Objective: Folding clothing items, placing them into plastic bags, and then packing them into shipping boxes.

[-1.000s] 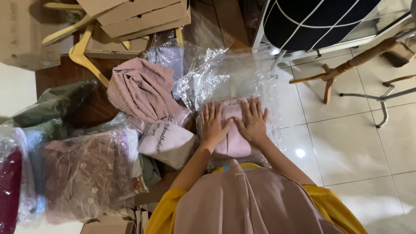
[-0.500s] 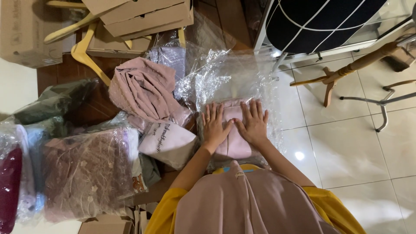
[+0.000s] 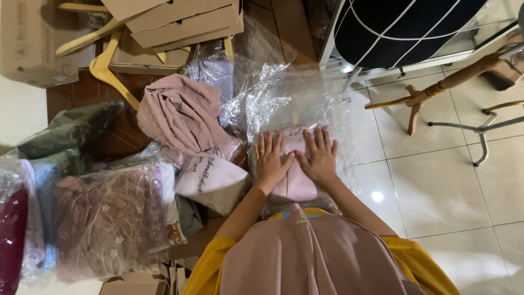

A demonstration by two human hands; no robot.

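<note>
1. Left hand [image 3: 271, 161] flat, fingers spread, palm down on a clear bag [image 3: 297, 109] over pink cloth [image 3: 296, 175]
2. Right hand [image 3: 319, 155] flat beside it, fingers spread, pressing the same bag; thumbs near each other, gripping nothing
3. Bag with cloth lying on the floor [image 3: 453, 180] just ahead of the knees, crinkled open end pointing away
4. Loose pink scarf [image 3: 180, 114] heaped to the left, touching a folded pale pouch [image 3: 210, 180]
5. Bagged garments [image 3: 103, 218] stacked further left
6. Cardboard boxes [image 3: 180, 19] and wooden hangers [image 3: 106, 71] at the far edge
7. Wooden stand [image 3: 431, 95] on white tiles at right
</note>
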